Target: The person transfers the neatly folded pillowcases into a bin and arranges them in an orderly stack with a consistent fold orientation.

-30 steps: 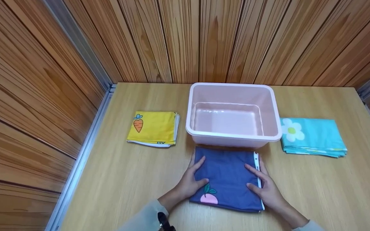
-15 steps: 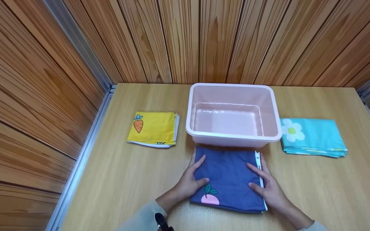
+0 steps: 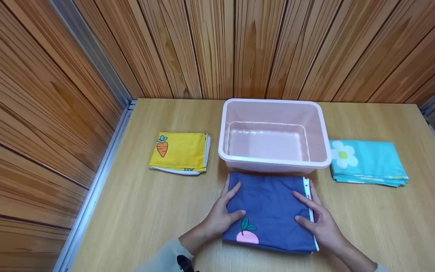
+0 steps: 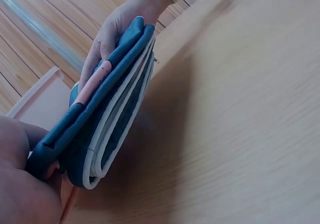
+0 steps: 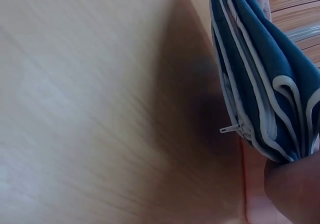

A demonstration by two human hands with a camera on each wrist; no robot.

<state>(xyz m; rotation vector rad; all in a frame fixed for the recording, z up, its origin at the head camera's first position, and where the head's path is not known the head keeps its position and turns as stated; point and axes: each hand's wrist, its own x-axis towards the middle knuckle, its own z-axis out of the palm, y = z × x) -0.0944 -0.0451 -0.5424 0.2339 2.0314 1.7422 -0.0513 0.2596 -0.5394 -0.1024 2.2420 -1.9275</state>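
A folded navy zippered cloth cover [image 3: 270,211] with a pink fruit print lies between my two hands, in front of the pink bin. My left hand [image 3: 219,215] grips its left edge, thumb and a finger on top. On the other side my right hand [image 3: 323,223] holds the white-trimmed right edge the same way. The other fingers are mostly hidden by the cloth. In the right wrist view a small zipper pull [image 5: 230,129] sticks out from the stacked layers. Both wrist views show the cover's near edge raised off the table, its shadow below.
Just beyond the cover stands a pink plastic bin [image 3: 274,163] with nothing inside. A folded yellow cloth [image 3: 183,151] with a carrot print lies left of it, a folded turquoise cloth [image 3: 372,158] with a flower to its right. Wood-panelled walls [image 3: 255,49] border the table [image 3: 142,211].
My right hand has shifted slightly right together with the cover's right edge. My left hand stays nearly in place on the left edge.
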